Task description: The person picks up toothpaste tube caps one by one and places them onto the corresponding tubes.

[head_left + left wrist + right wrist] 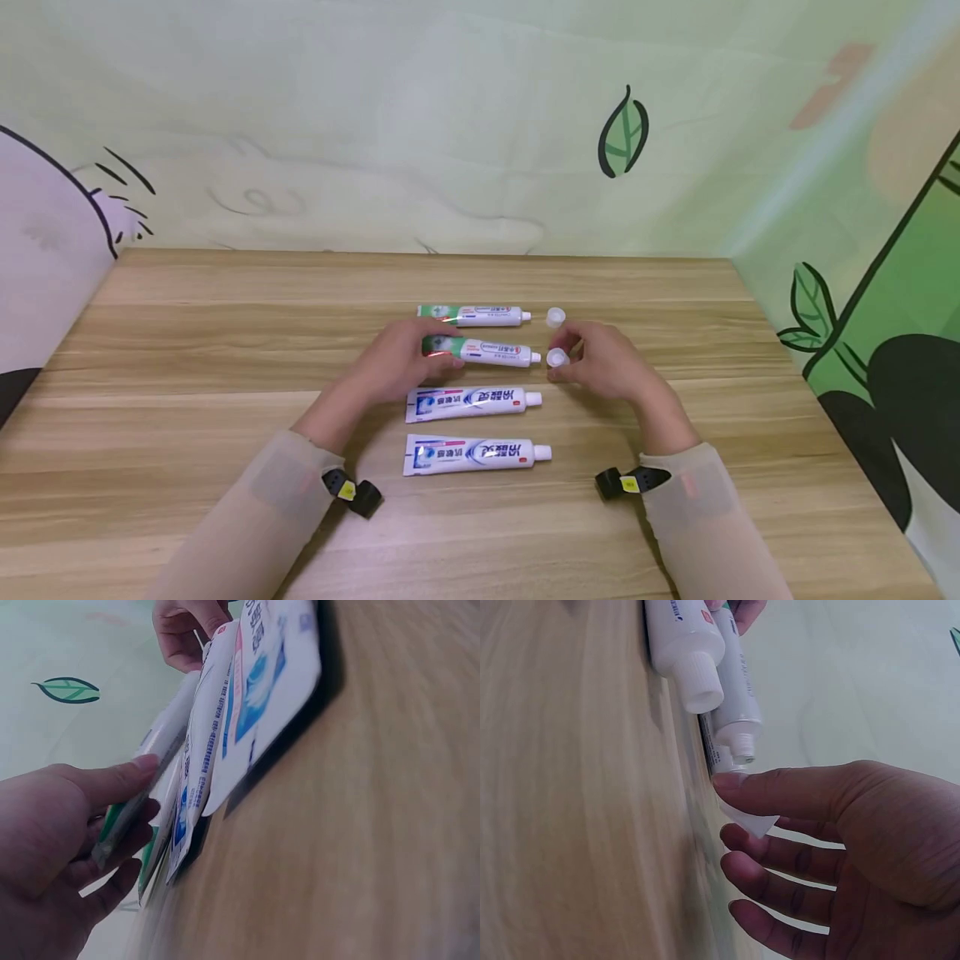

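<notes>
My left hand [405, 358] grips the tail end of a green and white toothpaste tube [498, 352], thumb on the near side, fingers on the far side. That tube's threaded nozzle [742, 746] is bare and points toward my right hand [603, 358]. Between the thumb and fingers of my right hand is a white cap [557, 357], pinched just off the nozzle. Farther back lies another green and white tube [487, 316], also uncapped, with a second white cap [556, 317] beside its nozzle.
Two blue and white toothpaste tubes with caps on lie nearer me, one [472, 403] just in front of my left hand and one [472, 455] closer still. All rest on a wooden table [225, 517]. A printed backdrop [360, 125] rises behind the table's far edge.
</notes>
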Available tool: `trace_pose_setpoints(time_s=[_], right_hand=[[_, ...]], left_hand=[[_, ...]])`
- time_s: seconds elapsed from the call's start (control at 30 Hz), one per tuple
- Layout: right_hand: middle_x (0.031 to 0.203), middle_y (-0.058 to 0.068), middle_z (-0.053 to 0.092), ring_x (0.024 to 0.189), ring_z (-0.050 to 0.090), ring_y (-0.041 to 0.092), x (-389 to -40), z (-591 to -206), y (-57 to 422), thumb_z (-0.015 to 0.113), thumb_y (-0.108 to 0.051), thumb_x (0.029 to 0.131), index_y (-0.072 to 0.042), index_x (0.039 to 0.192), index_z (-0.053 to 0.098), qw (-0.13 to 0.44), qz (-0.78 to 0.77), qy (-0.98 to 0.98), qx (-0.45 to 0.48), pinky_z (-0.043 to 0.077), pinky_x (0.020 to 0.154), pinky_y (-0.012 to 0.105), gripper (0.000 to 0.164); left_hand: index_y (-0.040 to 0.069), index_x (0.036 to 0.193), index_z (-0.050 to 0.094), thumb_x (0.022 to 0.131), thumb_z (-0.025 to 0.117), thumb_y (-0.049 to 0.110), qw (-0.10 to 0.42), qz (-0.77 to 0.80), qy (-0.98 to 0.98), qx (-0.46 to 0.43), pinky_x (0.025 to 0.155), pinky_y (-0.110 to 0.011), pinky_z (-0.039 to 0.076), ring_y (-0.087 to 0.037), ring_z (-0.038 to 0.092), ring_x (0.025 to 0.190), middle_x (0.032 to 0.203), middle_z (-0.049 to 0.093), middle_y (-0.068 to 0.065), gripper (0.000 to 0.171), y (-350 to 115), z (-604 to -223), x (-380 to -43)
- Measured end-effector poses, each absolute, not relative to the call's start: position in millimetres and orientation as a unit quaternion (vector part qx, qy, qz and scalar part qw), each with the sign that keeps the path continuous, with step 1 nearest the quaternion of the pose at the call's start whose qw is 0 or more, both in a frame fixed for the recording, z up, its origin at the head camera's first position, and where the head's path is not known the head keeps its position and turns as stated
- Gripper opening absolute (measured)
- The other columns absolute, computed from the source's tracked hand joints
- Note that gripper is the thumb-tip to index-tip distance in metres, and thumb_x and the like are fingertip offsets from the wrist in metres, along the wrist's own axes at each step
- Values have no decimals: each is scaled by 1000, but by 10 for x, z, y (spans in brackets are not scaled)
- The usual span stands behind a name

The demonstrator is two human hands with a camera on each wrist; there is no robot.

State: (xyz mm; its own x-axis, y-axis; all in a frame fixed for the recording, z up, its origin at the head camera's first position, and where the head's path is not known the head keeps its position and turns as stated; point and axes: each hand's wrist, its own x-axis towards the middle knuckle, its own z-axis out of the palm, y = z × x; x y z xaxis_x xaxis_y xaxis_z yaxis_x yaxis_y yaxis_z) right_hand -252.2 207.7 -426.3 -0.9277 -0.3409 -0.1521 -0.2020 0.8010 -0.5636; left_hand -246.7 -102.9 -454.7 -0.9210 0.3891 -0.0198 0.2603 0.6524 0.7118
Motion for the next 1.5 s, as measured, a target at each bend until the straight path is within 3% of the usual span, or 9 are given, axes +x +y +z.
trace_pose_setpoints(time_s=[0.53, 1.07, 1.3, 1.5], right_hand=[[95, 4, 69, 76, 61, 19, -2484, -4209, 2008, 86, -18, 84, -16, 108, 75, 78, -307, 934, -167, 51, 64, 33, 26], [99, 5, 66, 79, 61, 19, -2442, -4170, 1926, 87, -16, 84, -13, 111, 74, 36, -312, 933, -178, 49, 67, 32, 30], [88, 5, 66, 73, 58, 20, -2445, -4175, 1918, 87, -17, 84, -14, 105, 65, 34, -326, 931, -159, 48, 59, 31, 31], [91, 5, 68, 78, 60, 20, -2440, -4173, 1917, 86, -19, 85, -12, 107, 70, 20, -310, 935, -170, 48, 65, 32, 28]], left_hand=[[31, 128, 71, 94, 76, 38, 84, 407, 894, 169, 80, -36, 52, -18, 61, 95, 116, 67, 5, 35, -1021, -4474, -2450], [28, 132, 71, 96, 75, 34, 90, 430, 885, 153, 77, -35, 52, -19, 61, 95, 121, 68, 3, 36, -1017, -4442, -2442], [29, 132, 70, 97, 74, 35, 88, 430, 886, 151, 74, -35, 50, -20, 59, 90, 119, 68, 2, 36, -1018, -4419, -2434], [27, 132, 70, 97, 74, 35, 81, 431, 886, 153, 70, -35, 50, -21, 58, 83, 116, 68, 1, 36, -1022, -4436, -2438]])
